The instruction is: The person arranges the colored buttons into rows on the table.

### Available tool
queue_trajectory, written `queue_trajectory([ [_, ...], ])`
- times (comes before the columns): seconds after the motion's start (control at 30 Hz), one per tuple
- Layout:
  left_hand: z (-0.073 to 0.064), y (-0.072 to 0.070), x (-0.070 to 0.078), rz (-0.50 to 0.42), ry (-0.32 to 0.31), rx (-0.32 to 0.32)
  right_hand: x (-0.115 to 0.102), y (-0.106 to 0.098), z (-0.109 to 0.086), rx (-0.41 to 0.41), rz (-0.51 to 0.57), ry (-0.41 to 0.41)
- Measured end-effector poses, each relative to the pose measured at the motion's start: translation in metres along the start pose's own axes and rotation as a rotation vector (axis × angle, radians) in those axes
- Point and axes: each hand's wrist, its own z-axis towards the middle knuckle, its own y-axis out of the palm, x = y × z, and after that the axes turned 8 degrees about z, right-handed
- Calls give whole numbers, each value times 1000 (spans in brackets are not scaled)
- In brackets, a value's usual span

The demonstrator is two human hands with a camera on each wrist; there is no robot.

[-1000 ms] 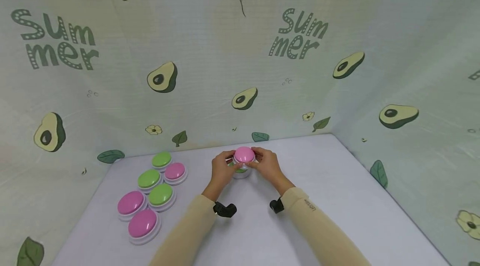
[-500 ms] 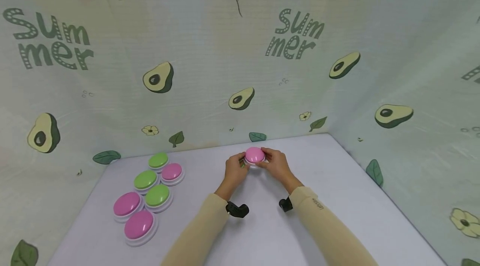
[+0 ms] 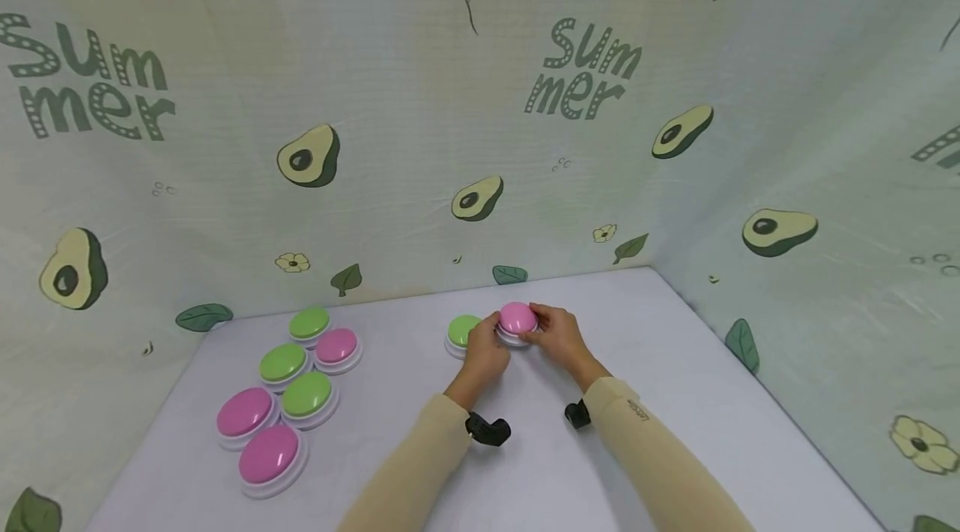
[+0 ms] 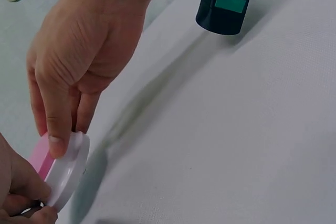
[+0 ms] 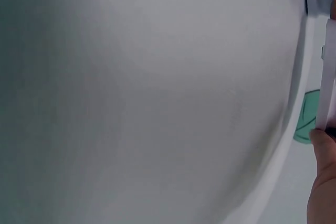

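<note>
A pink dome push button (image 3: 517,318) with a white round base is held between both hands at the back of the table. My left hand (image 3: 486,353) pinches its left edge, and my right hand (image 3: 558,336) grips the right side. In the left wrist view, the button's white base (image 4: 68,169) is tilted, with fingers of the two hands on its rim and a shadow beside it. Just left of the left hand stands a green push button (image 3: 461,330), partly covered by that hand. The right wrist view shows only a sliver of the held base (image 5: 326,77) and a thumb.
Several pink and green push buttons stand clustered on the left, including a large pink one (image 3: 268,454) in front and a green one (image 3: 309,323) at the back. A printed cloth wall (image 3: 390,232) rises behind the white table (image 3: 540,465).
Both hands have carried the pink button from above the green button to the right and lowered it beside it. The green button has come into view on the left. The head view has shifted slightly.
</note>
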Motion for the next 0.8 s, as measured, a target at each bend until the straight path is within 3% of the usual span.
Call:
queue_trajectory([
  [0.3,-7,12,-2,85,71,-83,8,1,3,-16,-36,34],
  [0.6,-12,18,-8,61,28,-111,9,2,5,-34,-75,42],
  [0.8,-10,20,-7,47,34,-111,9,3,8,-48,-97,52],
])
